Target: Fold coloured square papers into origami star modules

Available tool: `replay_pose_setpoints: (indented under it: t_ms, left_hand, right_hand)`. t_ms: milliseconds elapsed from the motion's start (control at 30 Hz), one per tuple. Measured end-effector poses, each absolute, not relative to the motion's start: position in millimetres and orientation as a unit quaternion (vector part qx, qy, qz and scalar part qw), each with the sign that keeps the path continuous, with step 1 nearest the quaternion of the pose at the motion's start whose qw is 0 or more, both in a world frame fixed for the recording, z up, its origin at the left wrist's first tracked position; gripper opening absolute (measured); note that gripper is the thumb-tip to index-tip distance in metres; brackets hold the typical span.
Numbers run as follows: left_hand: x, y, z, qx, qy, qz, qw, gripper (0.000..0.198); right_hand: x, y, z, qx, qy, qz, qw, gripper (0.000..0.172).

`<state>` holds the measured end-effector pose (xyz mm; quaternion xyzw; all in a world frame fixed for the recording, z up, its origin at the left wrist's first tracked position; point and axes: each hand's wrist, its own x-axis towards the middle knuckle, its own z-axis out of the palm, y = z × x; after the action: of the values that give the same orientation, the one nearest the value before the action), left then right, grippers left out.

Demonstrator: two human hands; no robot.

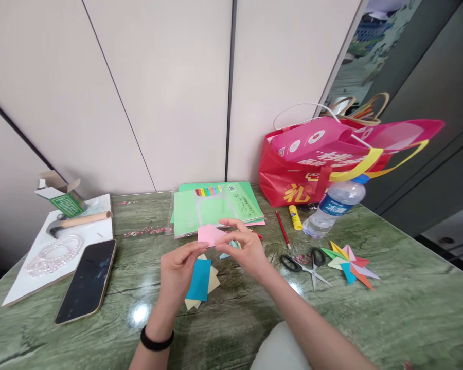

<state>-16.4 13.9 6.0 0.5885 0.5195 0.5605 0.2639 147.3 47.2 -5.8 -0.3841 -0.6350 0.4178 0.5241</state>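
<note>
Here, your left hand pinches the left side of one pink paper between thumb and finger, and your right hand grips its right side the same way, the other fingers loosely bent. You hold it above the table; it looks small and pale, with an angular outline. Beneath, one blue paper lies across cream sheets too overlapped to count. To your right are one open pair of scissors and one multicoloured paper star; farther, one red pencil, one glue stick and one bottle.
</note>
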Motion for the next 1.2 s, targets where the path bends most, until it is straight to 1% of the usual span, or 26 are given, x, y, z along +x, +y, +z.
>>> replay_pose_setpoints:
  t_ms: [300,433,500,533,600,700,800,933,1200]
  left_hand:
    - [-13.8,11.6,6.0,0.600,0.525,0.554,0.239,0.016]
    - [-14.1,11.8,4.4,0.577,0.531,0.571,0.242,0.014]
    - [-14.5,12.0,4.0,0.572,0.530,0.576,0.246,0.014]
    - [-14.6,12.0,4.2,0.571,0.530,0.575,0.250,0.014]
    - [-14.5,11.6,5.6,0.572,0.529,0.571,0.260,0.014]
    - [-13.7,10.7,9.0,0.568,0.529,0.566,0.277,0.013]
    - [-13.1,10.1,11.1,0.560,0.533,0.566,0.288,0.012]
    - [-12.7,10.4,10.2,0.554,0.527,0.567,0.306,0.011]
    - [-11.2,10.7,8.3,0.556,0.517,0.560,0.330,0.009]
  right_hand:
    - [142.6,44.8,-3.0,-0.379,-0.506,0.585,0.508,0.019]
    - [144.9,44.7,-1.3,-0.377,-0.451,0.633,0.504,0.030]
    - [146.4,44.4,-0.1,-0.363,-0.446,0.652,0.495,0.037]
    - [147.2,44.2,0.8,-0.358,-0.452,0.653,0.491,0.037]
    - [148.6,43.7,2.6,-0.360,-0.491,0.628,0.485,0.033]
    - [150.5,43.5,4.0,-0.383,-0.568,0.551,0.477,0.024]
    - [151.3,44.1,3.1,-0.384,-0.599,0.510,0.484,0.021]
    - [150.6,44.6,1.5,-0.380,-0.587,0.511,0.500,0.016]
    - [146.9,43.4,1.6,-0.387,-0.550,0.532,0.514,0.020]
